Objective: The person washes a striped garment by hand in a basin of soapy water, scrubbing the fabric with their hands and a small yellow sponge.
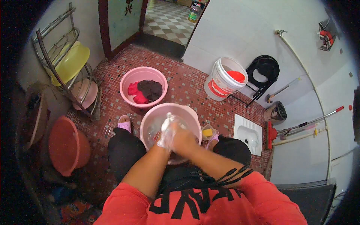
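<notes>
My left hand [165, 139] and my right hand [180, 138] are closed together on a white soapy cloth [168, 120], held up over a pink basin [192, 117] of cloudy water. The right hand is in front, blurred, and hides much of the left hand's fingers. Just right of the basin, by my slippered foot, a small clear container [204, 139] holds a yellow bar [207, 132]. Beyond the basin sits a second pink tub [127, 71] with red and dark cloths [149, 90].
A metal rack [52, 33] with plastic basins and a red tub [62, 146] stand left. To the right are a white bucket [219, 88], folded black chair [272, 65], squat toilet [247, 138] and long-handled tools [305, 123]. A doorway [167, 28] opens at the back.
</notes>
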Action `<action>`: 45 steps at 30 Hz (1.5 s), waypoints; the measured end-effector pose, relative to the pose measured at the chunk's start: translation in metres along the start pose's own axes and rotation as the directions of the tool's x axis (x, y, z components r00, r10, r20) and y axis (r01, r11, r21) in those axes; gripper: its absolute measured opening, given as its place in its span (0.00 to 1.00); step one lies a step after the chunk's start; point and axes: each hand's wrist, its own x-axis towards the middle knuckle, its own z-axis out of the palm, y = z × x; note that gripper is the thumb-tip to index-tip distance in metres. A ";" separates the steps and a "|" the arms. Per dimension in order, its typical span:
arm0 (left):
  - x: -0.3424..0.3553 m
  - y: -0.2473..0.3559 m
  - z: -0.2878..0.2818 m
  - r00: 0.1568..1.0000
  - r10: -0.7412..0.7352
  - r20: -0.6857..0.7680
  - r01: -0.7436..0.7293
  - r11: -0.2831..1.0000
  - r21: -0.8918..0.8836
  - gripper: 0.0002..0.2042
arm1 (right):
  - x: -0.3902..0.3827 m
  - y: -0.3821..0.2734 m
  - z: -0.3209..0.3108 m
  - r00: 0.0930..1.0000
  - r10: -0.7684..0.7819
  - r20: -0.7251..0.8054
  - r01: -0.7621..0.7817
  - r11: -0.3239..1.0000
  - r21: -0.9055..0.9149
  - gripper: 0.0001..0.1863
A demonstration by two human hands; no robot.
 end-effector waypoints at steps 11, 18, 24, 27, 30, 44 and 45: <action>0.008 -0.001 -0.018 0.950 0.141 0.280 -0.246 0.889 0.386 0.18 | 0.013 0.009 0.004 1.000 0.012 -0.029 -0.010 0.998 0.065 0.17; -0.029 -0.006 0.077 0.995 -0.068 -0.079 0.076 0.991 0.110 0.12 | 0.040 0.057 -0.028 0.891 0.454 -0.015 -0.449 0.885 0.122 0.15; 0.000 0.006 0.009 0.983 0.029 0.181 -0.069 0.975 0.213 0.11 | 0.008 -0.001 -0.005 0.996 0.089 0.023 -0.091 0.990 0.111 0.16; -0.007 -0.005 0.027 0.988 -0.102 0.119 0.111 0.991 -0.071 0.12 | 0.028 0.024 -0.017 0.982 0.189 0.009 -0.188 0.970 0.155 0.16; -0.020 -0.010 0.063 0.987 -0.163 -0.018 0.160 0.983 -0.090 0.13 | 0.040 0.048 -0.032 0.896 0.442 0.044 -0.443 0.882 0.161 0.16; -0.021 -0.006 0.075 0.995 -0.102 -0.020 0.102 0.995 0.011 0.13 | 0.040 0.058 -0.029 0.923 0.376 -0.083 -0.356 0.915 0.188 0.16; -0.018 -0.004 0.065 0.995 -0.097 -0.017 0.097 0.995 0.009 0.13 | 0.039 0.055 -0.021 0.925 0.371 -0.084 -0.351 0.918 0.186 0.16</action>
